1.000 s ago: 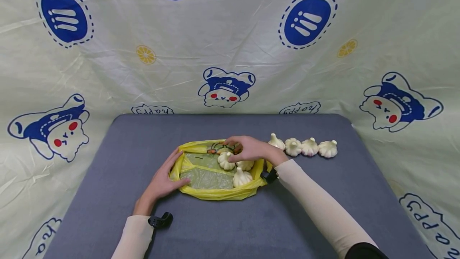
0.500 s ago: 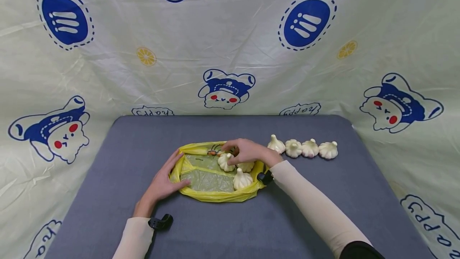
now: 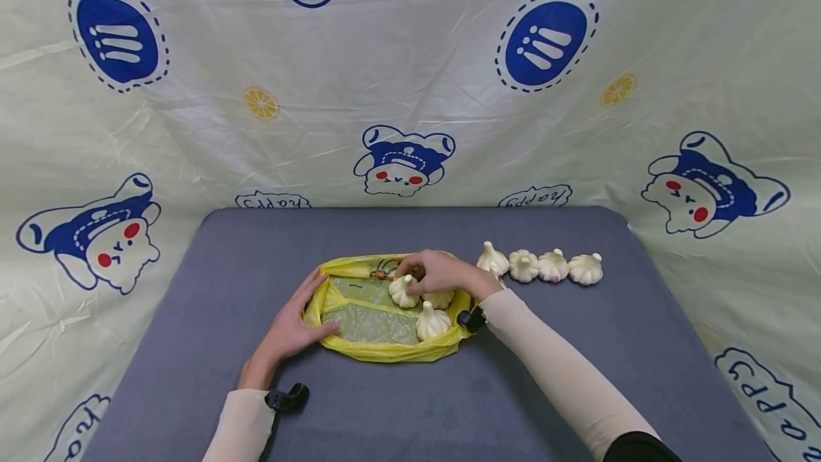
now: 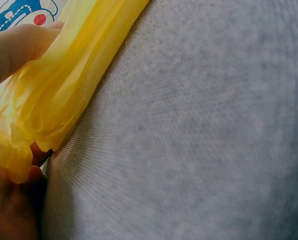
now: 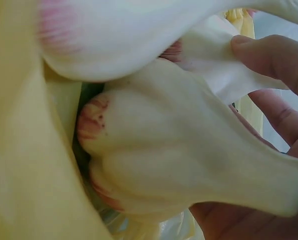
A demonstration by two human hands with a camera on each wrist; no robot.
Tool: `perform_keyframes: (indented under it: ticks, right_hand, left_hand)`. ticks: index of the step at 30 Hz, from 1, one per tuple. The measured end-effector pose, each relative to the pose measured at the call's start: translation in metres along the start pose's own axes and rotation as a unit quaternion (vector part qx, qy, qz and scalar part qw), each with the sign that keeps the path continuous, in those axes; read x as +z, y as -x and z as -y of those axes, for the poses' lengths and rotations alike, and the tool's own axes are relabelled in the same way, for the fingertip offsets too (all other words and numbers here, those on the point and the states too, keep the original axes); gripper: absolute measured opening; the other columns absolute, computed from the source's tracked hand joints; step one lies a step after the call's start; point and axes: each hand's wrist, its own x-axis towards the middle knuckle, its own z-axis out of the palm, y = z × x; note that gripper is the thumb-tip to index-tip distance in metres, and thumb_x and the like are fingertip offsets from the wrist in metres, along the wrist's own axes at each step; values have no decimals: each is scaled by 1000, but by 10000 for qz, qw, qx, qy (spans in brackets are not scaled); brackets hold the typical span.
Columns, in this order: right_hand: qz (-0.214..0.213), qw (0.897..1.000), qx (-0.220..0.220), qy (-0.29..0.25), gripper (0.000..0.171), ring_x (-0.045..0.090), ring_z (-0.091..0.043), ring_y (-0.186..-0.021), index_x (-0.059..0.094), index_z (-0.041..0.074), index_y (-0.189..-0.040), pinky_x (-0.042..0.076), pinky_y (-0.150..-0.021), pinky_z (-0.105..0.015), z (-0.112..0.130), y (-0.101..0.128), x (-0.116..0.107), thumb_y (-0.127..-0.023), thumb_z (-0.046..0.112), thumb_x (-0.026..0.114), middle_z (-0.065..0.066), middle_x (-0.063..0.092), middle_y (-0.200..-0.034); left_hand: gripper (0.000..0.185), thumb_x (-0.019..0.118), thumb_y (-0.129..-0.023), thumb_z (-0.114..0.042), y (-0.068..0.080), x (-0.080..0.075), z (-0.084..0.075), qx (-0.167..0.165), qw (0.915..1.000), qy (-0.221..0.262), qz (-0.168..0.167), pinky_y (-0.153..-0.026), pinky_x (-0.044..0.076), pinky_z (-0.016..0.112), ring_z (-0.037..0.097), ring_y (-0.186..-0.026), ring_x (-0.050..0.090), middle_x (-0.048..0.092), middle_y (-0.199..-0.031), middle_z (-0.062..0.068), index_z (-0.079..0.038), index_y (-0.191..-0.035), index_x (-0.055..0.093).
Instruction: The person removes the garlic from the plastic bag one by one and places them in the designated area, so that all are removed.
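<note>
In the head view, the left hand (image 3: 288, 326) grips the left end of the bag (image 3: 391, 353) on the surface (image 3: 385, 412); inside, the right hand (image 3: 442, 273) pinches one garlic (image 3: 400, 294) beside two bulbs (image 3: 432, 322), four others (image 3: 553, 266) lined up rightward. The left wrist view shows yellow plastic between thumb and fingers; the right wrist view, a digit touching garlic.

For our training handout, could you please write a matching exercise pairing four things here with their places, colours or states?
1. Left hand
2. Right hand
3. Plastic bag
4. Row of garlic bulbs

A. yellow, mouth open
B. on the table, beside the bag
C. gripping the bag's left end
D. pinching a bulb

Pairs: 1-C; 2-D; 3-A; 4-B
</note>
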Motion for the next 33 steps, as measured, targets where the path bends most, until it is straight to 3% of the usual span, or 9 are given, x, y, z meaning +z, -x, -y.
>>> perform_keyframes:
  ticks: [13,23,30,33]
  right_hand:
    - [-26,9999,-24,-165,32,65,-15,-97,70,12,-127,54,-83,-30,2,2,-2,-95,17,72,-9,68,-132]
    - [-366,9991,-41,-207,36,64,-15,-92,68,12,-130,52,-79,-29,6,8,-4,-95,18,72,-5,70,-123]
    - [-519,9973,-175,-483,32,69,-28,-113,67,3,-129,58,-95,-37,9,13,-6,-98,11,66,-13,68,-129]
    - [-475,9972,-173,-552,35,69,-31,-116,65,0,-131,58,-97,-39,7,13,-6,-98,12,69,-16,68,-129]
  left_hand:
    - [93,82,-86,-37,0,1,1,-3,10000,-45,-6,-119,24,68,40,-157,20,17,-173,7,-14,-162,35]
    - [93,82,-86,-36,0,1,2,-43,10000,1,31,-119,23,69,40,-157,19,16,-174,7,-16,-162,33]
    - [94,83,-85,-36,1,0,1,-58,10000,3,23,-120,23,69,40,-157,19,16,-174,7,-16,-162,33]
    - [93,82,-86,-36,0,1,2,-46,10000,-32,19,-119,23,69,41,-157,19,17,-174,8,-16,-162,33]
